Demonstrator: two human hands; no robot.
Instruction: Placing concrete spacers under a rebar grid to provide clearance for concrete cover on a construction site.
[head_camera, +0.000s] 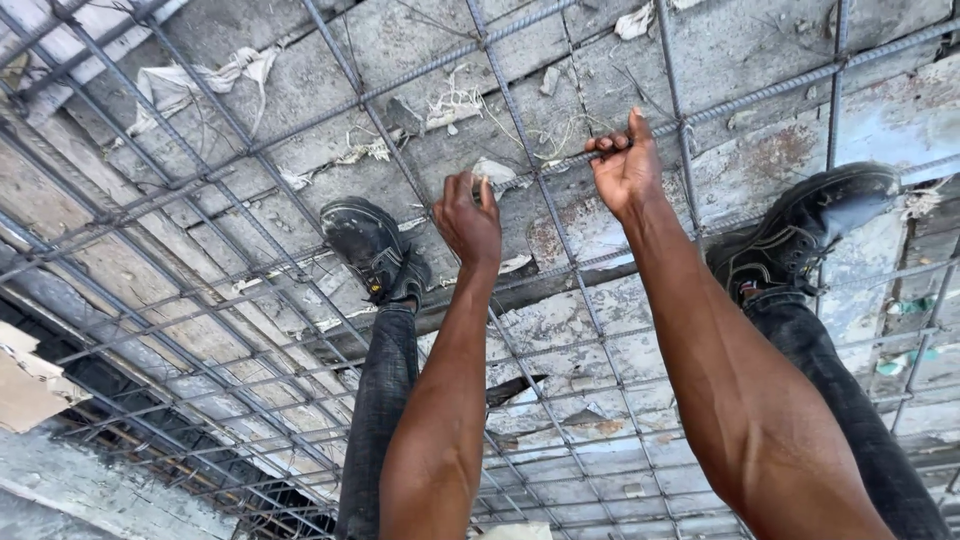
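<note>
At centre frame both hands clamp the rebar mesh (560, 160); left hand (470, 222) and right hand (625, 168) should, I judge, grip beside a crossing, feet steady.

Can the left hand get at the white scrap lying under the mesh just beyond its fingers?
Probably yes. The left hand is at the rebar mesh, and the white scrap lies just past its fingertips on the weathered boards. The openings between the bars look wide enough for fingers, with nothing else between.
</note>
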